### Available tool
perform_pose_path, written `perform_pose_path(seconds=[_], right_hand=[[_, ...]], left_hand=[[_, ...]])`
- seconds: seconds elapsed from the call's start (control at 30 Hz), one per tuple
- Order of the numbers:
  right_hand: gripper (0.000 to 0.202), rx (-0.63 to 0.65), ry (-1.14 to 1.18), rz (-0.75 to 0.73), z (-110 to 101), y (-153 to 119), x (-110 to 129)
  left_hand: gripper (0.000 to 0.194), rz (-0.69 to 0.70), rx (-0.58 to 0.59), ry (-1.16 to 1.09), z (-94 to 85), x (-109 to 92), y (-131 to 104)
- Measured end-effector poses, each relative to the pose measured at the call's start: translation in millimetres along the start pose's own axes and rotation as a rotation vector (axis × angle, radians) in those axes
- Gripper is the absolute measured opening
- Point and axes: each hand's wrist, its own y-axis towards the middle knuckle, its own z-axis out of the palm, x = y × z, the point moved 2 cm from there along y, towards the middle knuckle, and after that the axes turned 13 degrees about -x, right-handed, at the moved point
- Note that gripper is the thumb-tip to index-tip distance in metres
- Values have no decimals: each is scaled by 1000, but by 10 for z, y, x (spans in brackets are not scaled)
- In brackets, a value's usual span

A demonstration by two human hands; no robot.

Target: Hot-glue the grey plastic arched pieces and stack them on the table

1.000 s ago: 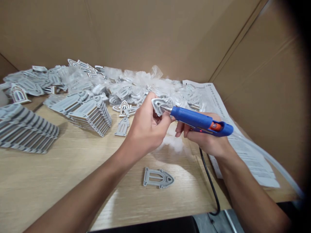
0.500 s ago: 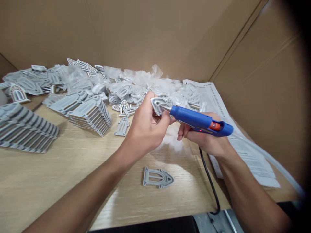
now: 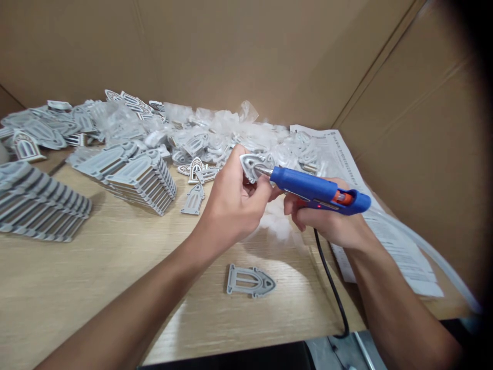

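Note:
A grey arched window-shaped piece (image 3: 250, 165) is pinched between the thumb and fingers of my left hand (image 3: 239, 200), raised above the table. My right hand (image 3: 331, 218) is wrapped round a blue glue gun (image 3: 308, 186) with an orange part inside and a small red light. The gun's metal tip meets the hollow side of the held piece, or lies just over it; contact is hard to tell. Below my hands, another grey arched piece (image 3: 251, 281) lies flat on the wooden table (image 3: 154, 288), its point to the right.
Stacks of grey arched pieces (image 3: 42, 205) (image 3: 142, 180) stand at the left. Behind lies a heap of bagged pieces (image 3: 200, 136) against a cardboard wall (image 3: 231, 56). Printed sheets (image 3: 408, 257) lie at the right. A black cable (image 3: 331, 288) runs down from the gun.
The fingers of my right hand have shifted slightly on the glue gun's grip. The gun and the held piece have moved only a little to the right.

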Motion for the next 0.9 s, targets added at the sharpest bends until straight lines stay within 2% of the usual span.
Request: perform_pose_path(seconds=[0.2,0.43,0.63,0.8,0.9], right_hand=[[19,55,72,49,29,12,-69],[12,139,312,38,40,71,-90],[17,-64,488,-13,-118,103,25],[18,-179,470,-17,-151,135,48],[21,-204,452,1,-119,151,17]], left_hand=[[26,-17,3,-21,25,6,-21],[20,-57,41,-117,52,42,-32],[12,-169,39,-127,69,49,-21],[12,-266,54,-244,104,13,-10],[17,-272,90,-231,75,-1,22]])
